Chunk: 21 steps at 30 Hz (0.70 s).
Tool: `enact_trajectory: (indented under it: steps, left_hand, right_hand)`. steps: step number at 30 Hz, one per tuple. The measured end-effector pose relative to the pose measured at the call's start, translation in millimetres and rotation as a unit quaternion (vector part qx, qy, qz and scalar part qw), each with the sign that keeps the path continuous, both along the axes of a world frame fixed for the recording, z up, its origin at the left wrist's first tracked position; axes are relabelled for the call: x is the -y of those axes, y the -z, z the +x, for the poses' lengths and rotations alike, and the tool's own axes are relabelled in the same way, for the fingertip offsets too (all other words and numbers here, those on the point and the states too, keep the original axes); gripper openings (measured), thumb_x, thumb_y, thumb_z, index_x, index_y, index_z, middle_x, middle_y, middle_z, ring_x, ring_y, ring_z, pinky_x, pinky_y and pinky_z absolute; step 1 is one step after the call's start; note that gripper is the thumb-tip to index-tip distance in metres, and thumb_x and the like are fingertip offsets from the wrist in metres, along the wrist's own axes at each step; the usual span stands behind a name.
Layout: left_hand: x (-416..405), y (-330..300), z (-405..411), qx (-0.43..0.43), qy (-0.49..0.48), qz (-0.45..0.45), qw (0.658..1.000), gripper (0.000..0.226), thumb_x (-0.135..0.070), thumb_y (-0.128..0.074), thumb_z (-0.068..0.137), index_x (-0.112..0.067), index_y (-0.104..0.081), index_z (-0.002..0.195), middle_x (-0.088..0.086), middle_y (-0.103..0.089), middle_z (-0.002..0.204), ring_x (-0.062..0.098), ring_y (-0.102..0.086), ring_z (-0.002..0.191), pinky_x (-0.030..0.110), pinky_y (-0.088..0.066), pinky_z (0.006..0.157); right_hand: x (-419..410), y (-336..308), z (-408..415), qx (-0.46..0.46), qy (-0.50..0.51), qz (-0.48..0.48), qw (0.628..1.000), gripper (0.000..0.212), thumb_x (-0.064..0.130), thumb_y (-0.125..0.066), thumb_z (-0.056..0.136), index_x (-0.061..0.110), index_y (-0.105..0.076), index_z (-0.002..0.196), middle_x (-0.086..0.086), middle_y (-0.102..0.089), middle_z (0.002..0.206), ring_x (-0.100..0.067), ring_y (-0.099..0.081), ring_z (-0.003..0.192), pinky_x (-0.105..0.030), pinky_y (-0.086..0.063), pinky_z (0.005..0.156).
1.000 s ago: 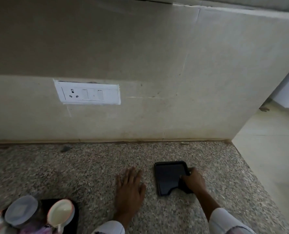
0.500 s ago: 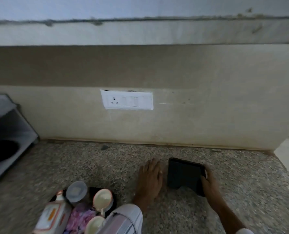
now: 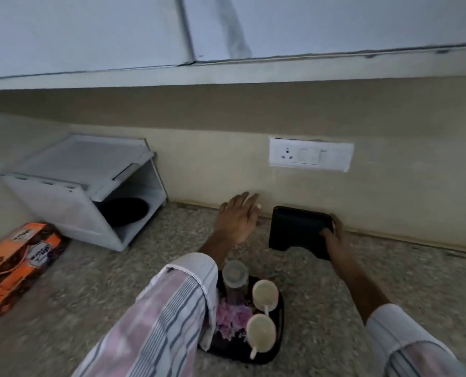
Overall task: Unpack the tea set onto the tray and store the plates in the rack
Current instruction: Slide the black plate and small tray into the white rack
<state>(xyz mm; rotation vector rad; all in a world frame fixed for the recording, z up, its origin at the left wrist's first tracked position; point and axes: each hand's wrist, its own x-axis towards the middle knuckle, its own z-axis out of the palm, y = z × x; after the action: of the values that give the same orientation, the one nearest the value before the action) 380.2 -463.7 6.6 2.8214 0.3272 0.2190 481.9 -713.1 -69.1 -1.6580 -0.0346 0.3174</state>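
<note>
A person's right hand (image 3: 332, 238) grips the near right corner of a black phone (image 3: 298, 229), standing it on edge against the foot of the wall on a speckled stone counter (image 3: 90, 281), while the left hand (image 3: 238, 217) hovers just beside it, fingers straight and holding nothing. Nearer the body, a dark tray (image 3: 279, 336) already carries two cream cups (image 3: 264, 292), a lidded glass jar (image 3: 235, 278) and a purple-flowered piece partly hidden by the striped left sleeve (image 3: 166, 317). The white rack (image 3: 84, 186) stands well to the left against the wall with a dark round dish on its lower shelf, and an orange box (image 3: 14, 265) lies on the counter in front of it. The step in hand appears to be propping the phone: it likely wants a steady lean and a slow release, the left hand ready should it slide. No plates can be told apart here.
</note>
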Motion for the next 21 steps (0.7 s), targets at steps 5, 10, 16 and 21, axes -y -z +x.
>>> enact_trajectory:
  steps: [5, 10, 16, 21]
  left_hand:
    - [-79, -12, -24, -0.002, -0.001, 0.004, 1.000, 0.052, -0.049, -0.024, 0.102, -0.035, -0.029, 0.152, -0.004, -0.026, 0.163, 0.020, -0.024, 0.149, 0.045, -0.019, 0.118]
    - [-182, -35, -53, 0.022, -0.021, 0.030, 0.999, 0.061, -0.051, -0.016, 0.096, -0.033, -0.036, 0.150, -0.001, -0.034, 0.160, 0.021, -0.032, 0.146, 0.046, -0.027, 0.117]
    - [-288, -74, -76, 0.030, -0.048, 0.077, 0.995, 0.059, -0.041, -0.017, 0.099, -0.020, -0.037, 0.150, 0.006, -0.042, 0.154, 0.027, -0.039, 0.142, 0.047, -0.029, 0.117]
    - [-362, -88, -90, -0.016, -0.023, 0.073, 0.997, 0.072, -0.045, -0.008, 0.096, -0.006, -0.030, 0.152, 0.015, -0.029, 0.160, 0.036, -0.031, 0.146, 0.056, -0.029, 0.116]
  right_hand:
    - [-87, -10, -32, 0.010, 0.008, -0.009, 1.000, 0.050, 0.021, -0.041, 0.105, 0.033, -0.033, 0.153, -0.011, -0.053, 0.133, -0.031, -0.057, 0.112, -0.043, -0.051, 0.089]
    - [-184, -7, -58, 0.042, 0.002, -0.013, 0.999, 0.047, 0.016, -0.038, 0.106, 0.027, -0.035, 0.152, -0.015, -0.056, 0.133, -0.033, -0.059, 0.116, -0.049, -0.050, 0.099]
    - [-294, -11, -85, 0.061, -0.035, 0.012, 0.997, 0.048, 0.015, -0.032, 0.109, 0.015, -0.025, 0.157, -0.019, -0.048, 0.145, -0.033, -0.055, 0.122, -0.039, -0.050, 0.098]
    - [-380, -5, -106, 0.082, -0.038, -0.027, 0.996, 0.049, 0.014, -0.031, 0.109, 0.014, -0.024, 0.158, -0.010, -0.050, 0.140, -0.027, -0.054, 0.124, -0.022, -0.038, 0.082]
